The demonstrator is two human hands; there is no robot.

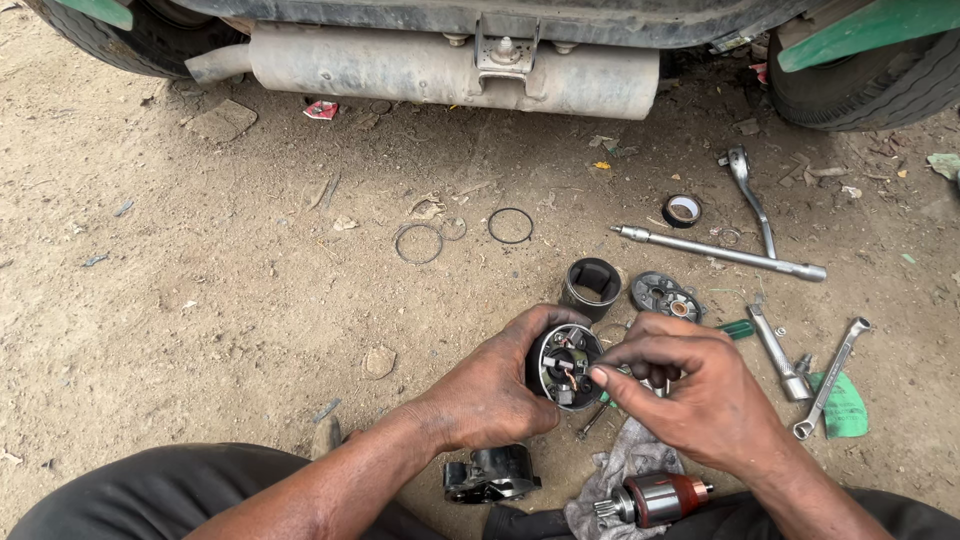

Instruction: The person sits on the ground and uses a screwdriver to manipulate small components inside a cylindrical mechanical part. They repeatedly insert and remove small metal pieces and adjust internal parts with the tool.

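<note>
Your left hand [495, 390] is wrapped around a round black motor housing [563, 366], open end tilted up toward you, with copper-coloured wiring and small metal clips visible inside. You hold it above the dirt, roughly centre of view.

Your right hand [690, 395] grips nothing whole; its fingertips [598, 376] are pinched together at the housing's open face, touching the parts inside. What they pinch is too small to tell.

On the ground just beyond the housing: a short black cylindrical sleeve [590, 286], and beside it a round grey metal end plate [664, 296]. Farther out lie two thin wire rings [510, 225], a small roll of black tape [682, 210], a long silver extension bar [720, 253] and a silver ratchet handle [751, 196].

To your right, a silver spanner [831, 377] rests against a green scrap [845, 408].

Near your knees: a black clamp-shaped casting [490, 473], a grey rag [625, 470], and a dark red armature with toothed shaft [650, 498] lying on it.

A vehicle's dusty silver silencer [440, 68] spans the top.
</note>
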